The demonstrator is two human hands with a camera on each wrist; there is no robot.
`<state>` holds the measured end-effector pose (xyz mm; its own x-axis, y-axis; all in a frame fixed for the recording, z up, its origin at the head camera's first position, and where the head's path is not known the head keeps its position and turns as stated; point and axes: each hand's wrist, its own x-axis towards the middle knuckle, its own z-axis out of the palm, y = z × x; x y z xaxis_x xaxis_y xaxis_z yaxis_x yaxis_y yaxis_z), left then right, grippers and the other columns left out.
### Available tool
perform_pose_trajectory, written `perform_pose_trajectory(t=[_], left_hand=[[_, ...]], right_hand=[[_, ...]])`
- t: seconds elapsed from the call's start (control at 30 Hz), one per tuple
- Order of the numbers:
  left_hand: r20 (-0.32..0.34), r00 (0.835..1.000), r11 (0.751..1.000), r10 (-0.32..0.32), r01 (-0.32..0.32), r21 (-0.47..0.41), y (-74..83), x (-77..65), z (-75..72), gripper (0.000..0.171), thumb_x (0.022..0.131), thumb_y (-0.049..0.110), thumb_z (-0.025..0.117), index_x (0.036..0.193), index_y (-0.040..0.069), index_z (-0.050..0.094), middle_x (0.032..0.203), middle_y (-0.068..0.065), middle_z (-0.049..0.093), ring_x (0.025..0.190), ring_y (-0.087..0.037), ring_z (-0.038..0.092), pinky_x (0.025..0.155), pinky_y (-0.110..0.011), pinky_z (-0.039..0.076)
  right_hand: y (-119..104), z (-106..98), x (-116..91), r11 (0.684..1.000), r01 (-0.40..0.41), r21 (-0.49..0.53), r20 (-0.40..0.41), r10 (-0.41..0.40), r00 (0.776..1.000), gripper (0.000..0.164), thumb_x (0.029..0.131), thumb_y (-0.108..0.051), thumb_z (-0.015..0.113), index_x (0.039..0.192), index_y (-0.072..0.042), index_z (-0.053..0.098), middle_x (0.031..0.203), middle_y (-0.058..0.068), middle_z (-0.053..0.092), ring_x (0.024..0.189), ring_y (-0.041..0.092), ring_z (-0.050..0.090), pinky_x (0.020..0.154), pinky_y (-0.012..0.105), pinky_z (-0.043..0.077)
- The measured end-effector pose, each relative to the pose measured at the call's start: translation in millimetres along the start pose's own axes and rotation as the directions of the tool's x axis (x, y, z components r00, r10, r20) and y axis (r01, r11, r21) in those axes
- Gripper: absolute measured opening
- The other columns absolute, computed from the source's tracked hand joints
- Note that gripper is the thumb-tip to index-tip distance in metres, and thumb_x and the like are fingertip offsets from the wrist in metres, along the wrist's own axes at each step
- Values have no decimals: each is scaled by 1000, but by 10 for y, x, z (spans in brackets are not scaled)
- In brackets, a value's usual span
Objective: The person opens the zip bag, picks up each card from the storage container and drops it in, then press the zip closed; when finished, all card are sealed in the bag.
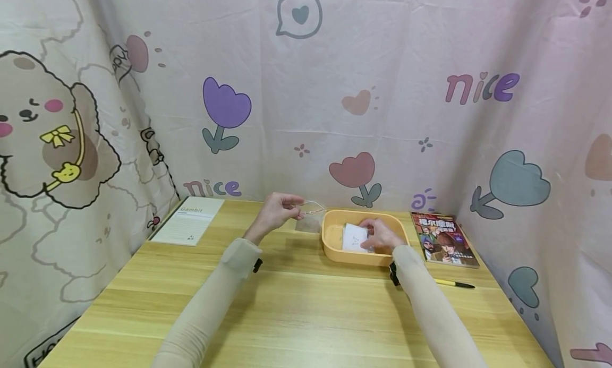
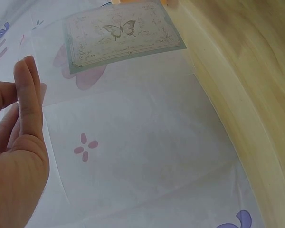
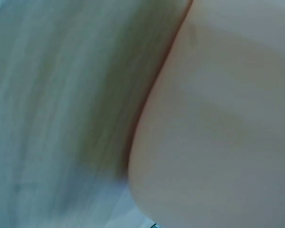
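Observation:
At the back of the table, my left hand (image 1: 282, 207) pinches the edge of a clear bag (image 1: 309, 223), whose mouth gapes in a thin loop toward the basin. In the left wrist view, a pale panel with a butterfly print (image 2: 126, 40) shows beyond the fingers (image 2: 29, 104). My right hand (image 1: 380, 234) reaches into a yellow-orange plastic basin (image 1: 358, 257) and grips a small white rectangular piece (image 1: 354, 237) with dark marks on its face. The right wrist view is blurred and filled by the basin's outer wall (image 3: 218, 118).
A white Gambit notepad (image 1: 187, 222) lies at the back left. Right of the basin lies a colourful comic book (image 1: 444, 239), with a yellow pen with a black end (image 1: 454, 283) in front of it. A patterned curtain (image 1: 296, 92) hangs behind the wooden table (image 1: 296, 315).

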<state>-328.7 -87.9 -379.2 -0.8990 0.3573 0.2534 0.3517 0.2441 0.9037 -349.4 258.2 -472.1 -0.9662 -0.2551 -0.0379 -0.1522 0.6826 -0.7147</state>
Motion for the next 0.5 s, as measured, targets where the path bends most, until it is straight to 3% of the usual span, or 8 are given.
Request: perform_pose_trajectory(t=[0.2, 0.3, 0.4, 0.5], left_hand=[[2, 1000, 1000, 4, -4, -10, 19, -4, -10, 34, 84, -10, 61, 118, -8, 65, 119, -24, 68, 77, -23, 74, 77, -40, 62], [0, 1000, 1000, 0, 0, -10, 16, -4, -13, 34, 84, -10, 61, 118, -8, 65, 119, -23, 68, 78, -22, 75, 78, -40, 62], [2, 1000, 1000, 3, -3, -9, 16, -5, -15, 34, 84, -10, 61, 118, -8, 65, 119, -24, 67, 78, -23, 75, 76, -35, 63], [2, 1000, 1000, 9, -9, -7, 20, -3, -18, 34, 84, -10, 62, 118, -8, 65, 119, -24, 67, 79, -25, 75, 74, -33, 63]], right_hand=[[-3, 7, -1, 994, 39, 106, -15, -37, 999, 50, 74, 9, 76, 121, 3, 57, 102, 18, 62, 89, 25, 57, 77, 31, 53], [-1, -8, -19, 982, 74, 176, -34, -69, 997, 47, 81, 8, 71, 126, 2, 58, 103, 18, 63, 88, 22, 59, 75, 28, 54], [-37, -43, -69, 961, 110, 254, -38, -104, 994, 45, 87, 5, 65, 131, 2, 57, 107, 24, 62, 90, 26, 61, 77, 34, 58], [-46, -62, -84, 942, 89, 324, -39, -81, 996, 45, 90, 2, 63, 135, 2, 54, 114, 27, 60, 92, 26, 63, 81, 39, 60]])
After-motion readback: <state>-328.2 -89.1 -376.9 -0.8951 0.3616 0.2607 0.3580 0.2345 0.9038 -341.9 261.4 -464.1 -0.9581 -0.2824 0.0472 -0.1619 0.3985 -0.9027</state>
